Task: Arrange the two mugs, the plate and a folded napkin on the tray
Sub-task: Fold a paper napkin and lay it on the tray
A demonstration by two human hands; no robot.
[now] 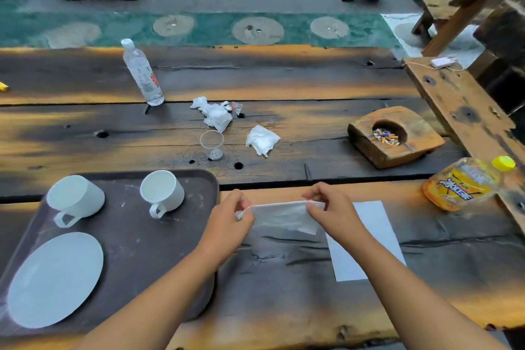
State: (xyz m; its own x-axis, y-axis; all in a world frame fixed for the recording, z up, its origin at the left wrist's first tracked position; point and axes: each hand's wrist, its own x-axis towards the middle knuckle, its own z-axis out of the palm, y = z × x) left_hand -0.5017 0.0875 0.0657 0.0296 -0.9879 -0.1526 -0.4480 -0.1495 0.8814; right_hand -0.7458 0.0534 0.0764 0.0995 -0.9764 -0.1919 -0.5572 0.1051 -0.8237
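1. Two hands, left [231, 220] and right [331, 209], pinch a white napkin [284, 217] at its ends, its long axis running left-right, above the table [284, 278].
2. Two mugs [75, 197] [162, 192] and a plate [55, 278] sit on the tray [142, 250], handles pointing near.

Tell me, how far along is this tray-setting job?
Mostly done: both mugs and the plate already sit on the tray. In hand: the left hand and right hand pinch a napkin above the table, apparently mid-fold. Left: finishing the fold and laying it on the tray.
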